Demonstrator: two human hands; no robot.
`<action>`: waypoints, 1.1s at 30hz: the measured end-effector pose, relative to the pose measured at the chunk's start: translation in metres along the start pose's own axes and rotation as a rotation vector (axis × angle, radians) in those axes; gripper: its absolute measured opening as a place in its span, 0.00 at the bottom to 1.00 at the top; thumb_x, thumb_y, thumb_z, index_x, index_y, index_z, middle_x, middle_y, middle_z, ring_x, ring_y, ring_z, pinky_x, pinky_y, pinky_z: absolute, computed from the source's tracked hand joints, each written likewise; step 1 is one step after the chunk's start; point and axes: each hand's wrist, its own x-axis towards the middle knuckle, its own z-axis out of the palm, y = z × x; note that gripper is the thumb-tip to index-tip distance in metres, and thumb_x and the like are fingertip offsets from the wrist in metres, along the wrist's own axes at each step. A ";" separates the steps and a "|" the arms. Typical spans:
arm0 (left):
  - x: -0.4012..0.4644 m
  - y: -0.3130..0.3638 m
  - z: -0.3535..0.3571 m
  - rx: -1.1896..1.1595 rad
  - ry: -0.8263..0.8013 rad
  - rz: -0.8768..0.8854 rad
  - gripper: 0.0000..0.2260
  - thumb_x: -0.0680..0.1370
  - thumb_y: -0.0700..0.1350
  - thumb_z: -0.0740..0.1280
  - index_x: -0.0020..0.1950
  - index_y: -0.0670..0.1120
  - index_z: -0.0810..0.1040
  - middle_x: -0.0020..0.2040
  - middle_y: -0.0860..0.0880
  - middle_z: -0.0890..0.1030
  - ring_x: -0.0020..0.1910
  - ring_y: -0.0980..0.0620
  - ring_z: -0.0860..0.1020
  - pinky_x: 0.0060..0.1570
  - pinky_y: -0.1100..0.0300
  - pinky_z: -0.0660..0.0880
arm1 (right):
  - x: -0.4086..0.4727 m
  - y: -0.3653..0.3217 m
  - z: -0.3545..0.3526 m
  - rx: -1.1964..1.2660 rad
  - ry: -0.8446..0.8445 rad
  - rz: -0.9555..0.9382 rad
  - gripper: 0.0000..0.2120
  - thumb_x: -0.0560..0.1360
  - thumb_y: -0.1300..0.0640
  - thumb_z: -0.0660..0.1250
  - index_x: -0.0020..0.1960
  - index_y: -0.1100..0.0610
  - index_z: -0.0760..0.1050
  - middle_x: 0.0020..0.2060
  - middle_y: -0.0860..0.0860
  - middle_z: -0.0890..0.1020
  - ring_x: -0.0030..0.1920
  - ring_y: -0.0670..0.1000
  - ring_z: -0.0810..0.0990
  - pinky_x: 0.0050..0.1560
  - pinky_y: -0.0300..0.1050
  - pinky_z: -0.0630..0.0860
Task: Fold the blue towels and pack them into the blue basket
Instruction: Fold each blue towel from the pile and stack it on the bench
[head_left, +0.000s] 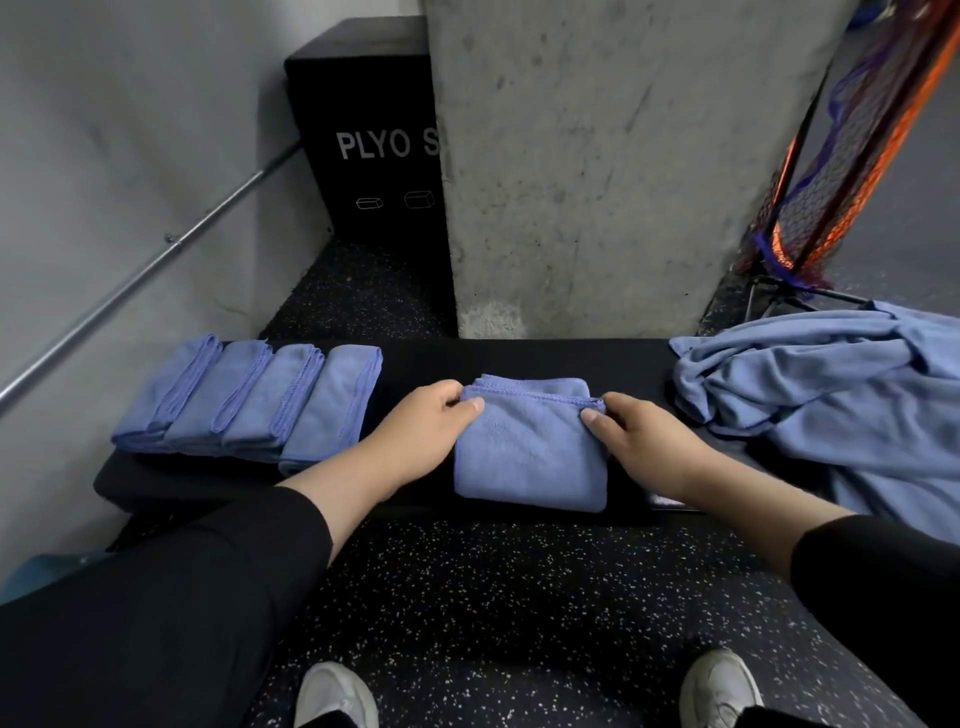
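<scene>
Right now a folded blue towel (530, 452) lies at the centre of a long black padded bench (519, 358), its stitched hem edges stacked along the far side and its smooth fold nearest the person. Both hands hold it at its far corners: the left hand (426, 426), coming in from about 8 o'clock, has its thumb laid on top of the left corner and its fingers curled round the edge beneath, while the right hand (634, 436), coming in from about 4 o'clock, pinches the right corner with its thumb on top and its fingers tucked along the towel's side. Toward 9 o'clock from this towel, a row of four folded towels (249, 400) sits on the same bench, each overlapping or touching its neighbour, and the nearest of them is just beside the left wrist. Toward 3 o'clock, a loose heap of unfolded blue towels (831, 384) is piled on the bench end and spills over its near edge. The blue basket cannot be made out for certain. At 12 o'clock beyond the bench stands a concrete pillar (623, 156), with a black plyo box (374, 130) to its left. Two white shoes (337, 696) stand on the speckled rubber floor (519, 597) at 6 o'clock.
</scene>
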 end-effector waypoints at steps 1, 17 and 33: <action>0.006 0.000 0.002 0.032 0.018 -0.021 0.17 0.81 0.54 0.63 0.42 0.41 0.71 0.35 0.50 0.73 0.35 0.52 0.70 0.39 0.51 0.69 | 0.005 0.001 0.001 -0.015 0.016 0.010 0.17 0.82 0.47 0.61 0.37 0.54 0.67 0.29 0.47 0.74 0.32 0.46 0.71 0.34 0.43 0.65; 0.044 -0.002 0.020 0.636 0.295 0.276 0.15 0.82 0.54 0.61 0.66 0.50 0.74 0.61 0.50 0.75 0.59 0.47 0.75 0.56 0.49 0.72 | 0.056 0.007 0.013 -0.262 0.443 -0.115 0.15 0.79 0.43 0.60 0.52 0.54 0.74 0.49 0.53 0.78 0.51 0.59 0.76 0.50 0.56 0.74; 0.035 -0.031 0.028 0.860 -0.304 0.264 0.34 0.82 0.66 0.46 0.82 0.52 0.40 0.81 0.59 0.37 0.78 0.60 0.34 0.79 0.44 0.40 | 0.024 0.025 0.033 -0.472 -0.229 -0.211 0.32 0.81 0.37 0.43 0.82 0.49 0.44 0.80 0.40 0.44 0.78 0.39 0.39 0.80 0.55 0.43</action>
